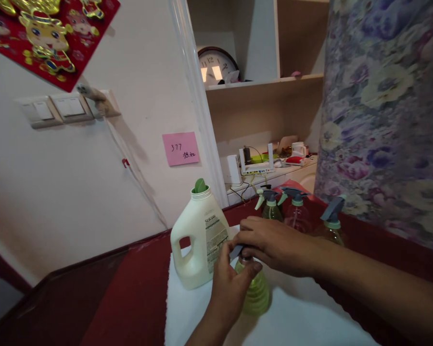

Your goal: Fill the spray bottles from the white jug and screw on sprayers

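Green-tinted spray bottle [255, 292] sits gripped low by my left hand [230, 283]; my right hand [270, 242] curls over its trigger head [237, 251] (detergent jug [198, 240] just left).

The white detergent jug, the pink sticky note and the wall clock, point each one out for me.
white detergent jug [198, 240]: head view, on the front of its body beside the label.
pink sticky note [181, 148]: head view, on the middle of the paper.
wall clock [216, 65]: head view, on its white face.

Left of the white jug [198, 240] your counter [130, 293] lies open; spray bottles [298, 211] crowd behind it to the right
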The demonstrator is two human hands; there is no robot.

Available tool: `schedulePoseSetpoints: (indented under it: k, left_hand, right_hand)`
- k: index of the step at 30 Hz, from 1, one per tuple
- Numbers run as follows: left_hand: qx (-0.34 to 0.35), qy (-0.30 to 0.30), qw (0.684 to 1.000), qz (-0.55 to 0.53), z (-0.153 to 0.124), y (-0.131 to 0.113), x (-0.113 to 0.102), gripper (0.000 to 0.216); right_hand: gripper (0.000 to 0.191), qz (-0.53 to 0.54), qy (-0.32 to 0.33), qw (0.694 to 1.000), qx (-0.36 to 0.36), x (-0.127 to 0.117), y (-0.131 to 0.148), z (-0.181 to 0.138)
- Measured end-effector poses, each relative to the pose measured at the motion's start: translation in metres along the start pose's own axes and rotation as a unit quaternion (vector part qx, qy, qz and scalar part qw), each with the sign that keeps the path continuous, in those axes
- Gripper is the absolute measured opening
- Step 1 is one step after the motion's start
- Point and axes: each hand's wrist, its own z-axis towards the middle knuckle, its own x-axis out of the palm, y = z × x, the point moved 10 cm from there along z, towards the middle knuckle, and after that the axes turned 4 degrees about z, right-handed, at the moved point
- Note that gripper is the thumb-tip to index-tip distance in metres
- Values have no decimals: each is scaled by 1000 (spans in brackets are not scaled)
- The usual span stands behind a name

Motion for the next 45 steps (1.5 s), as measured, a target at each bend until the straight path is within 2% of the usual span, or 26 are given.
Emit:
schedulePoseSetpoints:
  k: [2,5,14,20,24,27,31,36,42,45]
  left_hand:
    - [-7,-29,999,16,0,2,-4,35]
    - [7,-31,999,25,-2,2,-5,30]
    - [43,47,998,29,-5,1,3,21]
    - [38,71,996,35,-6,3,5,30]
    - [21,51,998,-3,-5,3,6,36]
    - [11,4,1000,-19,-3,2,2,45]
    - [4,-48,998,44,0,0,-5,33]
    - [37,-11,999,38,-1,-5,-1,28]
    - [47,21,998,28,-3,-1,3,34]
    - [40,25,999,7,-4,5,3,38]
  right_hand:
    - [23,4,4,1000,4,0,0,0]
    - [22,3,0,1000,6,1,-2,1]
    - [18,-15,3,1000,2,1,1,0]
    - [14,-26,-13,1000,-6,-1,2,0]
    - [16,-26,-16,1000,2,-1,2,-1]
    - [21,-27,-13,1000,7,-1,3,-1]
    - [22,-31,-10,999,8,-1,4,1]
    - [21,-31,-16,999,0,0,3,1]
    - [17,-53,-15,998,-7,1,5,2]
    - [24,-62,-27,998,-18,-3,8,-1]
